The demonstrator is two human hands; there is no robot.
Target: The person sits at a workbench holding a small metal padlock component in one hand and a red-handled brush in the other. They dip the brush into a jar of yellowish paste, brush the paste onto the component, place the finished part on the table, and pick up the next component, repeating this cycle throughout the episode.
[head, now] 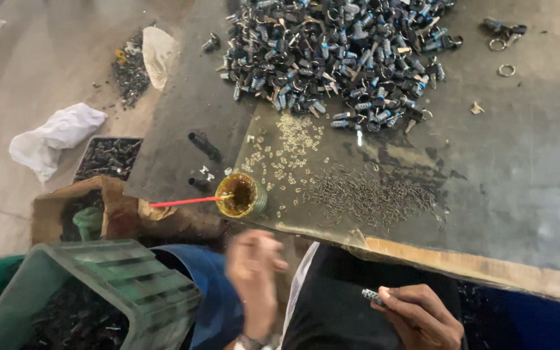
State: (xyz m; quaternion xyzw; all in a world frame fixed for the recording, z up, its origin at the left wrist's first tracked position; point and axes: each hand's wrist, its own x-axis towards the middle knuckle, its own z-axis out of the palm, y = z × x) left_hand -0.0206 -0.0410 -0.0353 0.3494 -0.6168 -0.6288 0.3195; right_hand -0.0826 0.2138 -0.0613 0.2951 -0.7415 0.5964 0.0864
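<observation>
The right hand [419, 317] holds a small grey metal cylinder part [372, 296] between narrow fingertips, near the bottom edge of the dark worn desk [520, 168]. The left hand [254, 275] is blurred, so I cannot tell if it is open or holds something; it hovers just near the small glass jar of yellow grease [241, 194] with a red stick [186, 202] in it. To work well, I judge the part should stay steady and close to the jar. Far on the desk lies a big heap of similar dark metal parts [338, 55], with tiny pale pins [286, 155] between.
</observation>
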